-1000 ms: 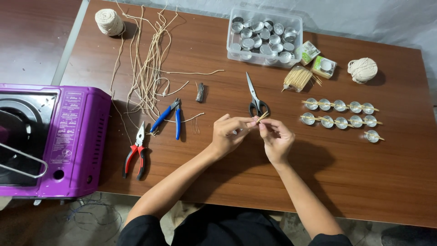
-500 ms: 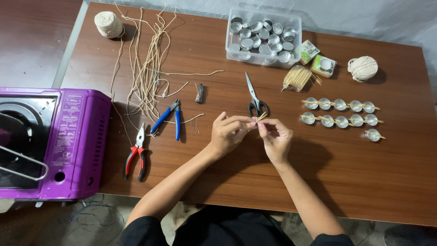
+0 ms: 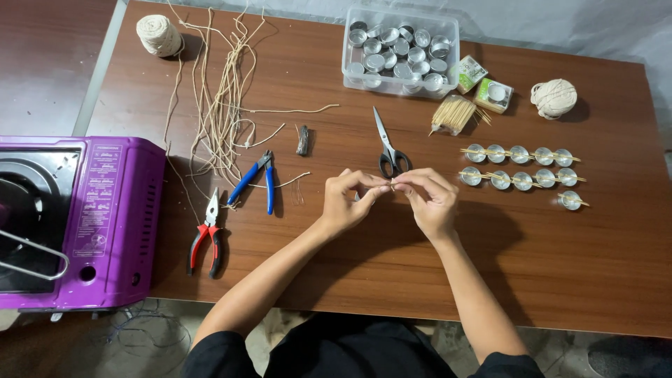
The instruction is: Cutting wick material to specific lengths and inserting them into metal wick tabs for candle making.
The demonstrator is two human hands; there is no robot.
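While your left hand (image 3: 348,201) and right hand (image 3: 432,201) meet fingertip to fingertip, they're pinched on something tiny, too small to make out. It sits just at 6 o'clock of the scissors (image 3: 389,148), mostly hidden by fingers.

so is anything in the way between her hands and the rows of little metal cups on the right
Nothing visible. Both hands, left hand and right hand, pinch a small piece together above the table. The cups with sticks lie further right across bare wood. The scissors sit behind the hands, off that path.
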